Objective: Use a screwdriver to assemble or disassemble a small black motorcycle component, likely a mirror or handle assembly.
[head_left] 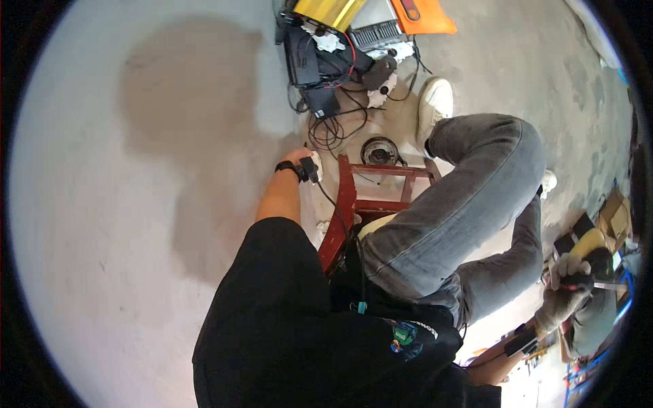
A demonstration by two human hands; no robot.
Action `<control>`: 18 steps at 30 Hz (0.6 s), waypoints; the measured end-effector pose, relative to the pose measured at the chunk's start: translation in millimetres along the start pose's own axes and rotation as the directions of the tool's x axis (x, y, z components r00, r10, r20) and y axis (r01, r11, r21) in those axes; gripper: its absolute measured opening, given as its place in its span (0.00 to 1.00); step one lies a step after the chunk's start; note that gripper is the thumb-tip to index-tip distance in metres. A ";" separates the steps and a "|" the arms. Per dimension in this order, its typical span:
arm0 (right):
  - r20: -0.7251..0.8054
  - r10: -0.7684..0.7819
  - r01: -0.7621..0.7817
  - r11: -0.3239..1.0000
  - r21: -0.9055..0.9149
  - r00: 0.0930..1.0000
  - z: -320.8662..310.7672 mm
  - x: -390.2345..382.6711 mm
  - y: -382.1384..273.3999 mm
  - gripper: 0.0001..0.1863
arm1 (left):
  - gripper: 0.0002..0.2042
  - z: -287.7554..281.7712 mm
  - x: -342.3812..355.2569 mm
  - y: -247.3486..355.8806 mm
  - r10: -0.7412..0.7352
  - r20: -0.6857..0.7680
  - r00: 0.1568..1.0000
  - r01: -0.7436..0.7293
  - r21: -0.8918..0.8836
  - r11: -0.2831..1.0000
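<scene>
In the head view, a grey floor is spreading beneath two legs in grey jeans. A heap of black gear is lying ahead, with a yellow case and an orange item showing at its far end. A red wooden frame is standing beside the nearer thigh. Black cable loops are trailing from the heap. The gloved right hand is reaching out to the far right, its fingers curling closed around a black-handled tool, whose pale flat end is pointing outward. A round dark part is resting by the frame. The left hand is hovering left of the frame; its fingers are mostly hidden, so I cannot tell their opening or hold. A small black box is sitting at its wrist.
</scene>
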State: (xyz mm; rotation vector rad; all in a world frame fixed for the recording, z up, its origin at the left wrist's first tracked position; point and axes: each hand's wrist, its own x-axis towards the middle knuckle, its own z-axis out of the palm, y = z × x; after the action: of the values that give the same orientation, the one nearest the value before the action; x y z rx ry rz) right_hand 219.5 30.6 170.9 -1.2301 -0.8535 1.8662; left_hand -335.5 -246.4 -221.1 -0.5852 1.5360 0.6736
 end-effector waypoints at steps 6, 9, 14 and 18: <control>-0.338 0.081 -0.078 0.997 0.022 0.938 34.4 16.0 38.4 0.25 | 0.08 -42.5 119.4 -110.5 -0.130 -0.090 0.987 0.150 0.278 0.949; -0.245 0.177 -0.122 0.968 0.221 0.953 19.4 26.1 59.8 0.26 | 0.11 -159.7 162.8 -97.2 0.395 0.335 0.855 -0.225 0.927 -0.300; -0.345 0.172 -0.161 0.985 0.063 0.923 22.0 14.4 42.1 0.27 | 0.09 -51.0 170.4 -132.4 0.276 0.512 0.814 -0.437 0.852 -0.289; -0.192 0.190 -0.158 0.973 0.169 0.963 24.8 24.3 55.7 0.27 | 0.09 -102.5 160.8 -78.6 0.451 0.540 0.711 -0.375 0.833 -0.406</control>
State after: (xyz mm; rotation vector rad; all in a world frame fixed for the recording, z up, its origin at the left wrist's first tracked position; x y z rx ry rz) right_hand 177.7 19.5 121.5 -1.4109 -0.4938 1.8610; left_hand -362.5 -370.2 -383.9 1.4622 1.7615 -0.2744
